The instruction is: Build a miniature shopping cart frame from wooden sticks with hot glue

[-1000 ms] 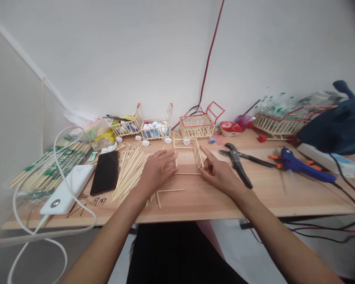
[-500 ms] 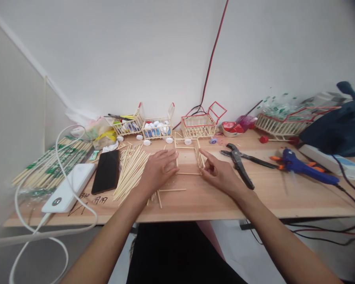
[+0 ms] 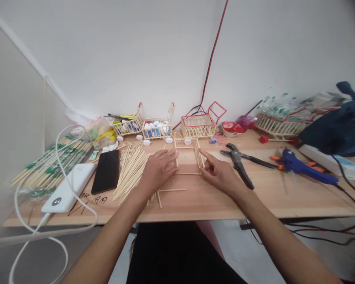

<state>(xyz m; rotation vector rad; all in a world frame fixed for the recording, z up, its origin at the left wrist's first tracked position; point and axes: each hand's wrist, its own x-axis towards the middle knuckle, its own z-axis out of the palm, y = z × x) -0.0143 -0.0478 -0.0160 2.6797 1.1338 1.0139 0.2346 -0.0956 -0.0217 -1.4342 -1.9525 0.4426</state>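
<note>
A small open frame of pale wooden sticks [image 3: 189, 173] stands on the table between my two hands. My left hand [image 3: 159, 169] grips its left side, the fingers bent around the sticks and partly hiding them. On the opposite side, my right hand [image 3: 220, 171] pinches the frame's right wall near the front corner, with thumb and forefinger showing. A heap of loose wooden sticks [image 3: 132, 167] lies left of and partly under my left wrist. One loose stick [image 3: 176, 190] rests just in front of the frame.
Behind are small stick carts with red trim, one [image 3: 198, 127] directly beyond the frame. Black-handled pliers [image 3: 238, 165] and a blue glue gun [image 3: 307, 169] lie to the right. A phone [image 3: 105, 172], white power bank [image 3: 69, 188] and packaged sticks [image 3: 53, 165] are at left.
</note>
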